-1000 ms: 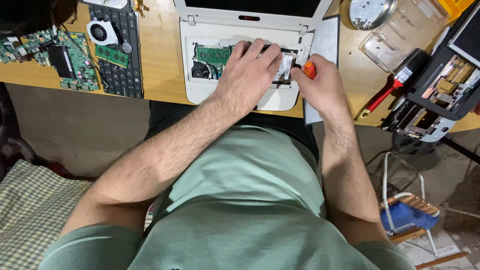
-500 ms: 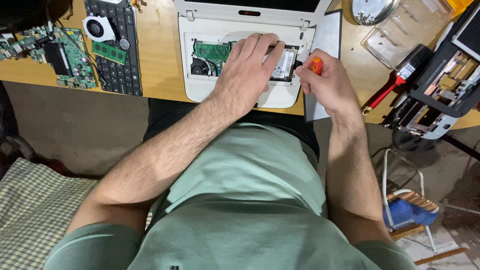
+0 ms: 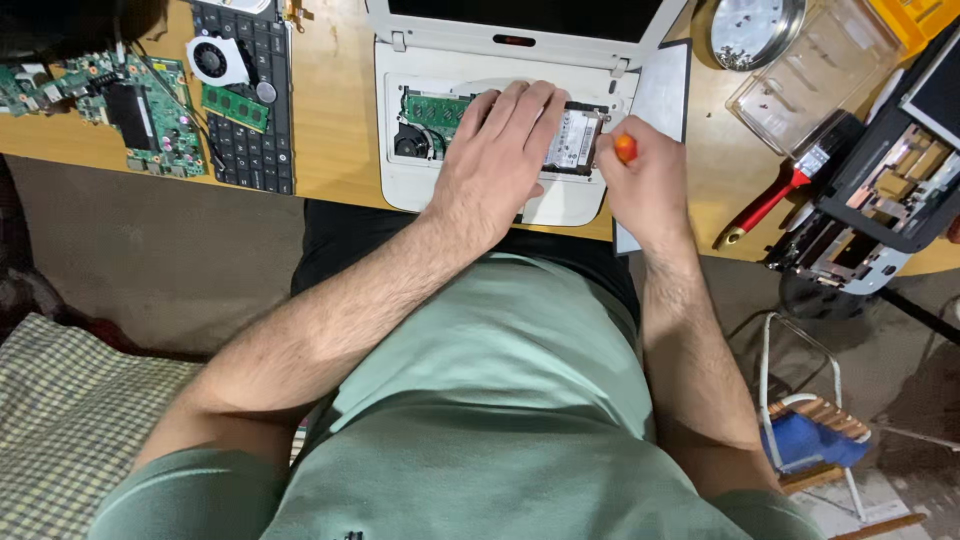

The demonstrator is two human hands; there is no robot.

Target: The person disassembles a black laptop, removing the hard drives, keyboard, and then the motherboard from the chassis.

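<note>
Orange-handled and small, the screwdriver [image 3: 625, 149] sits in the closed grip of your right hand [image 3: 648, 190], which has slid up and inward over the last second so the tip now meets the right edge of the silver hard drive [image 3: 574, 140] in the opened white laptop [image 3: 420, 190]. Your left hand [image 3: 500, 160] has stayed flat and open-fingered, holding nothing, pressing on the laptop's exposed bay just left of that drive, beside the green memory board [image 3: 440, 108]. To my eye, that shift puts you at the drive's fastening, with a red-handled tool [image 3: 770, 200] lying unused on the bench [image 3: 330, 90] further right.
</note>
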